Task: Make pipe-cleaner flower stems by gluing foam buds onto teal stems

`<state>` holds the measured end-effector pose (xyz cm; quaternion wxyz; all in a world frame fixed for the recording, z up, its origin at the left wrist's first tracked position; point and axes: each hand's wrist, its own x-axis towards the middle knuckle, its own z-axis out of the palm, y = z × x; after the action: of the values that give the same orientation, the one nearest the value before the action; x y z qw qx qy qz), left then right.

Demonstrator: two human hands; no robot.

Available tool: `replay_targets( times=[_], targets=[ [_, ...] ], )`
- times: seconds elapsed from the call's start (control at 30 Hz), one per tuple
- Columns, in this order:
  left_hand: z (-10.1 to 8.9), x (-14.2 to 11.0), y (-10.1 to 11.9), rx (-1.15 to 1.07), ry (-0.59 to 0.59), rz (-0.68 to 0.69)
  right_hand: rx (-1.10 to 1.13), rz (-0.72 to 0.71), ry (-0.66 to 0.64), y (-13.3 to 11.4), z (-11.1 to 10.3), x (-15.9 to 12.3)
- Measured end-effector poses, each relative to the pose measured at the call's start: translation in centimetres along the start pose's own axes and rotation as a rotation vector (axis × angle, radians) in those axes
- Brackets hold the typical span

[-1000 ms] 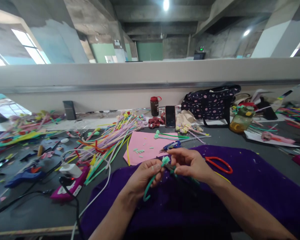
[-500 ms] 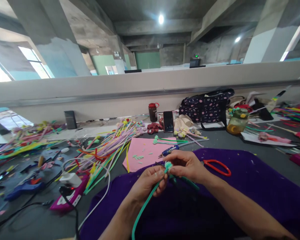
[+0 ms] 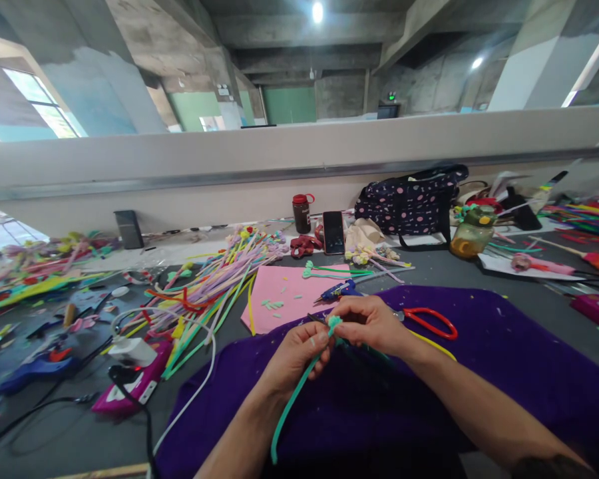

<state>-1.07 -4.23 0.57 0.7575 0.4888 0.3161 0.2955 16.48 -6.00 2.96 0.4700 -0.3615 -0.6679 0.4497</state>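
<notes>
My left hand [image 3: 299,349] is closed around a green pipe-cleaner stem [image 3: 290,409], just below its top. The stem's free end hangs down toward me. At the top sits a small pale-green fuzzy flower head [image 3: 334,324], pinched by the thumb and fingers of my right hand [image 3: 372,324]. Both hands meet above a purple cloth [image 3: 484,372]. Behind them lies a pink sheet [image 3: 257,303] with short green pieces [image 3: 272,305] and a green-stemmed flower [image 3: 324,270]. A blue glue gun [image 3: 338,293] rests near my right hand, and a red-handled tool [image 3: 432,320] lies to its right.
Many coloured pipe cleaners [image 3: 229,266] are heaped at the left. Nearby are a magenta power strip [image 3: 134,389] with cords and a blue-handled tool [image 3: 34,376]. A phone [image 3: 333,233], red-lidded bottle [image 3: 302,214], patterned bag [image 3: 406,209] and greenish jug [image 3: 472,233] stand along the back.
The camera view has tilted down slightly. Both hands stay on the green pipe-cleaner flower, and the stem's lower end now shows. A yellow strip has come into view beside the right wrist.
</notes>
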Motion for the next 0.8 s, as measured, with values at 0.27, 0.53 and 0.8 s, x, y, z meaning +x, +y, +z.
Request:
replay_targets(
  times=[0.27, 0.53, 0.8],
  targets=[
    [0.17, 0.11, -0.12, 0.020, 0.065, 0.025, 0.037, 0.044, -0.006, 0.45, 0.30, 0.09],
    [0.20, 0.05, -0.19, 0.027, 0.094, 0.043, 0.051, 0.059, -0.003, 0.84, 0.41, 0.11],
    [0.25, -0.10, -0.12, 0.062, 0.128, 0.055, 0.110, 0.081, -0.066, 0.73, 0.19, 0.04]
  ],
)
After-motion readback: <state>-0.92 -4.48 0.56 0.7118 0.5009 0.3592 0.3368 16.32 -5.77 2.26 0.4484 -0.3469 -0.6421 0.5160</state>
